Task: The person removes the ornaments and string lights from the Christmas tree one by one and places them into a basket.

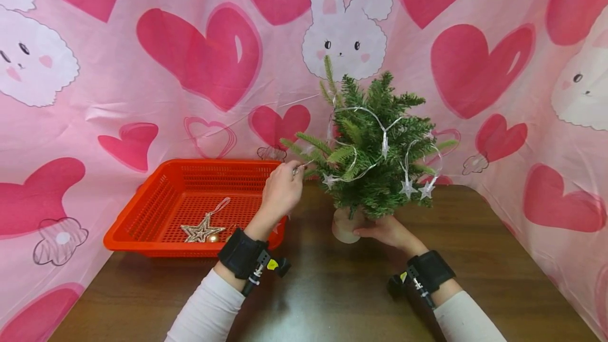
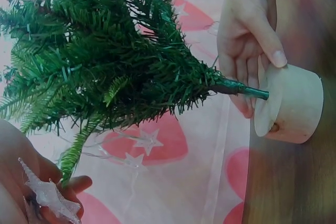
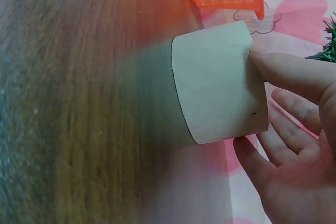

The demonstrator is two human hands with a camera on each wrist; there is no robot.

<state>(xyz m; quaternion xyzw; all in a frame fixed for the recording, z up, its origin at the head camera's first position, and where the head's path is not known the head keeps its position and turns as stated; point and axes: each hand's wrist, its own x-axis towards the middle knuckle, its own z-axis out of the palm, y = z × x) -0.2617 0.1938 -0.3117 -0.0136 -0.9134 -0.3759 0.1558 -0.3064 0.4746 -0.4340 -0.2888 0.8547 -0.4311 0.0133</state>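
A small artificial Christmas tree stands on a round pale wooden base. My right hand grips that base from the right, its thumb at the rim and fingers around the side. At the tree's left edge, my left hand pinches a clear star light beside a light-green branch tip. A clear string of star lights loops over the branches. Several of its stars hang at the front and right of the tree, such as one star low down.
To the left sits an orange plastic basket holding a glittery gold star ornament and a small gold ball. Everything stands on a brown wooden table. A pink curtain with hearts and rabbits hangs close behind.
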